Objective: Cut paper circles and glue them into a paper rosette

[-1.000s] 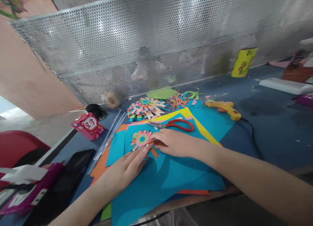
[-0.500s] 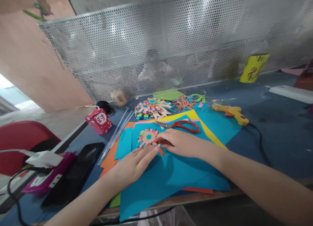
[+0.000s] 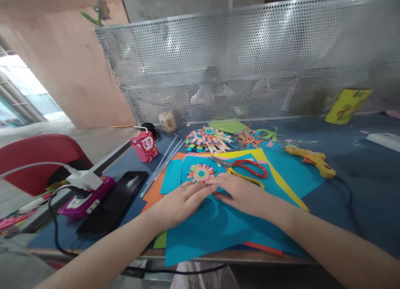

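Observation:
A fringed paper flower (image 3: 201,172) in pink, orange and blue-green lies on the stacked blue paper sheets (image 3: 203,234). My left hand (image 3: 183,203) rests palm down with its fingers stretched out, the tips at the flower's lower edge. From the other side my right hand (image 3: 237,191) closes its fingers at that same edge, where an orange bit shows by the thumb. The hands meet there and hide the flower's lower part. Red-handled scissors (image 3: 250,167) lie just beyond my right hand, with a yellow handle (image 3: 254,180) partly under it.
Finished-looking paper flowers (image 3: 208,139) and paper scraps (image 3: 248,138) lie behind. A yellow glue gun (image 3: 312,159) with its cord is at right. At left are glue sticks (image 3: 162,168), a pink drink carton (image 3: 145,146), a phone (image 3: 115,201) and a purple power strip (image 3: 90,197).
My view has turned left, so everything sits farther right. The flower's orange tails are now hidden beneath my hands, and the yellow handle has come into sight beside my right hand.

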`<state>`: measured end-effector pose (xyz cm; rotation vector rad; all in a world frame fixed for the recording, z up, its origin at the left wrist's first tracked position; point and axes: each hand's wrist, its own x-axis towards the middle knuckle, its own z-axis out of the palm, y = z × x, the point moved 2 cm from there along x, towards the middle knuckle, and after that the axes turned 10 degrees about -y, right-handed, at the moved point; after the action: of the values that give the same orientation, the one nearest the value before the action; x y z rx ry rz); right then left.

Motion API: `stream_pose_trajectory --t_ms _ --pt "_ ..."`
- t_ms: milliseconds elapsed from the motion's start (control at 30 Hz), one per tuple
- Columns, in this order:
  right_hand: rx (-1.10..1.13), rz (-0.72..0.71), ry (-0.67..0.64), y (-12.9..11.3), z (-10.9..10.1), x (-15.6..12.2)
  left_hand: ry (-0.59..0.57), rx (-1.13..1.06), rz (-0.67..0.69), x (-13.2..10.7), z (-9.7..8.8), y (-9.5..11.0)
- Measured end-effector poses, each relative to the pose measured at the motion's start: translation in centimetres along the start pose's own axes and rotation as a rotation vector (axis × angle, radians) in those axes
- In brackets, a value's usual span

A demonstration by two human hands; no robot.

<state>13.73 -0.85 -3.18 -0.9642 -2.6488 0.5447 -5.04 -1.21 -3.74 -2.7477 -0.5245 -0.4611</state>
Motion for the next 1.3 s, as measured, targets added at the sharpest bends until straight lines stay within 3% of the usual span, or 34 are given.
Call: stream_pose_trajectory --t_ms 133,300,433,600,800,1000,1167,1300 --pt "0.010 0.006 -0.031 0.0 0.9 -0.1 0.083 -0.132 -0.124 -0.4 0.0 -1.1" --pt "-0.151 -0.100 0.004 0.0 1.2 0.0 0.220 -0.177 -0.549 -0.5 0.6 -3.9" --pt "-0.270 -0.174 -0.026 0.0 1.4 0.2 0.174 -0.225 -0.743 -0.2 1.6 -5.1" --pt "-0.304 -0.201 -0.064 0.3 1.4 0.6 -0.019 -0.231 -0.823 -0.2 2.9 -4.9" --pt "-0.289 -0.194 -0.102 0.3 0.9 0.7 -0.165 -0.172 -0.851 -0.3 3.4 -4.9" --pt "-0.112 -0.123 -0.068 0.6 0.2 0.0 -0.225 -0.119 -0.851 -0.2 3.5 -4.8" --pt "-0.272 -0.246 0.002 0.8 1.0 -0.3 -0.249 -0.107 -0.849 -0.1 3.4 -4.6" --pt "-0.330 -0.240 -0.015 0.5 1.5 0.1 -0.264 -0.110 -0.856 0.0 3.2 -4.5"
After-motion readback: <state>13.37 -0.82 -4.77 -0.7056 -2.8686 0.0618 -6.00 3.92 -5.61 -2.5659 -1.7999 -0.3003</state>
